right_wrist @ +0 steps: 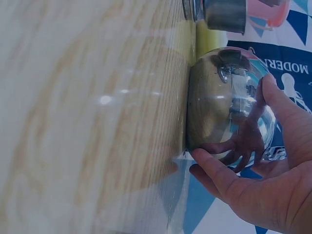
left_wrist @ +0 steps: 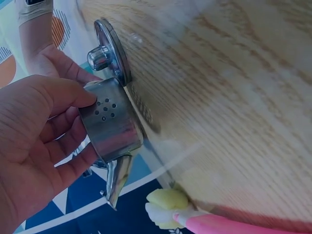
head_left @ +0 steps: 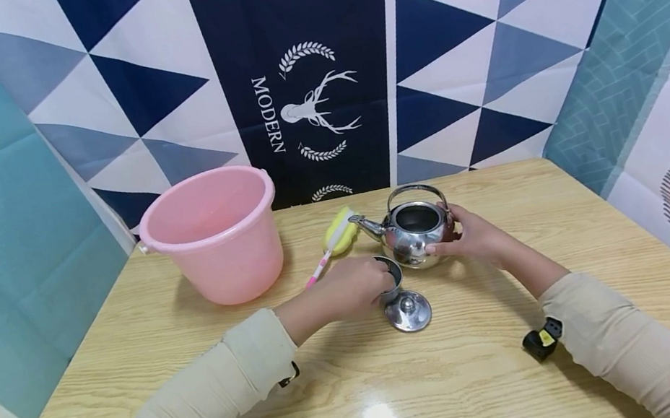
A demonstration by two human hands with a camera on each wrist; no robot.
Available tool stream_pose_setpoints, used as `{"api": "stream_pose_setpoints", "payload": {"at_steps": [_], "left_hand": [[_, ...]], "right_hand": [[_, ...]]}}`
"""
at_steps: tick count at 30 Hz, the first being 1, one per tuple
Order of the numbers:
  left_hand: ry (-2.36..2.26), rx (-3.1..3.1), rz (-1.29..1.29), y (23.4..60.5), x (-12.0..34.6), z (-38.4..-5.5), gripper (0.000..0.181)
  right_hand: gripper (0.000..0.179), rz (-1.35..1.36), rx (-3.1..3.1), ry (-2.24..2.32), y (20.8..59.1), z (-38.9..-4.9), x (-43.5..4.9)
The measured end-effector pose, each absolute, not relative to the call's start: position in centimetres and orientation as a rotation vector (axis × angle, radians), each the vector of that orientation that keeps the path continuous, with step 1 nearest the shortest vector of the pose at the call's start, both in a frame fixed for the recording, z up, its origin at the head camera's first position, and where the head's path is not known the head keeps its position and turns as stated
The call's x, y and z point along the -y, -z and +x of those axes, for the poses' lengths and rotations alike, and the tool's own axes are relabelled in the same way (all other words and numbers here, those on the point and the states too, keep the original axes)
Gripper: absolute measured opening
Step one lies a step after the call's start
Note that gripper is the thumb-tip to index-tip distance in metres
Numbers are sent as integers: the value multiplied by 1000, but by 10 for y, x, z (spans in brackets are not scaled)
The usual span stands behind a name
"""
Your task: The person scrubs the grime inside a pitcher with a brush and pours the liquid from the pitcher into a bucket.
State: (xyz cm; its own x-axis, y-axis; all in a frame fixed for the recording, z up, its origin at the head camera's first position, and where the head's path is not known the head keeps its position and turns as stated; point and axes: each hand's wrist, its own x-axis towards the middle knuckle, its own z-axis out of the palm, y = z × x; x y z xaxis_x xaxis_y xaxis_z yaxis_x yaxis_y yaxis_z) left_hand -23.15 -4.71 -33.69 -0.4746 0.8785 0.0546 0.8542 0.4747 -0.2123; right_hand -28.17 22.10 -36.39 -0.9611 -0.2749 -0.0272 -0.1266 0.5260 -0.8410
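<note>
My left hand [head_left: 354, 288] holds a small metal tea strainer [left_wrist: 117, 127] with round holes in its side, thumb pressed near the rim. Whether the strainer touches the table cannot be told. Beside it a shiny lid [head_left: 408, 313] lies on the table, knob up. A polished steel teapot [head_left: 412, 246] stands just behind, its top uncovered and its handle upright, the spout toward the left. My right hand [head_left: 473, 234] grips the teapot's round body from the right; in the right wrist view, thumb and fingers [right_wrist: 214, 170] spread around its side.
A pink bucket [head_left: 231, 262] stands at the back left of the wooden table [head_left: 339, 398]. Between bucket and teapot lies a brush [head_left: 339, 234] with a yellow sponge head and a pink and white handle. A patterned cloth wall [head_left: 440, 39] closes off the back.
</note>
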Motion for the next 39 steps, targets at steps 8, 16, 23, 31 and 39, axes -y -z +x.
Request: {"api": "stream_pose_setpoints", "payload": {"at_steps": [8, 16, 23, 31, 39], "left_hand": [[-237, 2635, -1483, 340, 47, -232, 15], [-245, 2701, -1444, 337, 50, -233, 15], [-259, 2712, -1430, 339, 53, -235, 17], [-314, 2749, -1403, 338, 55, -237, 14], [-323, 2743, -1418, 340, 54, -238, 15]], "right_hand": [[104, -339, -2612, 1411, 365, -283, -222], [105, -349, -2627, 1388, 364, -282, -222], [104, -370, -2611, 1410, 363, -281, -222], [104, -375, -2611, 1410, 364, -282, -222], [104, -373, -2596, 1424, 366, -282, -222]]}}
